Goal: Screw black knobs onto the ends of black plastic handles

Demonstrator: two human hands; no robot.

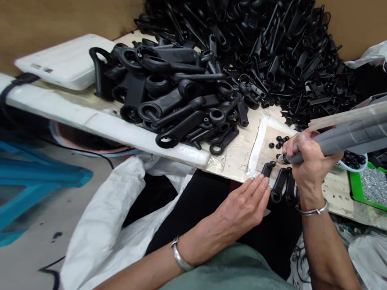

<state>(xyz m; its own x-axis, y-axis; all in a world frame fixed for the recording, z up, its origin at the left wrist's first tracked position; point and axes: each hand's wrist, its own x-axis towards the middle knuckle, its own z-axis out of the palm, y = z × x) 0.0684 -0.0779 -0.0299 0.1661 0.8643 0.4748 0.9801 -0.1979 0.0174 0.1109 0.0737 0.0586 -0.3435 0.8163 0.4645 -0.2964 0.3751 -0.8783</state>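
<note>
My right hand (309, 162) is closed round a grey power screwdriver (353, 136), its tip down on a small black plastic handle (267, 168) at the table's front edge. My left hand (244, 201) lies flat with fingers stretched out together, its fingertips touching that handle from below. Two more black handles (283, 184) lie side by side right of it, under my right wrist. Small black caps (279, 142) are scattered on the board just beyond the tool tip.
A large heap of black plastic handles (220, 66) fills the table's middle and back. A white box (65, 61) sits far left. A green tray of screws (374, 185) and a bowl of black caps (355, 160) stand at right. White sacks (111, 228) hang below.
</note>
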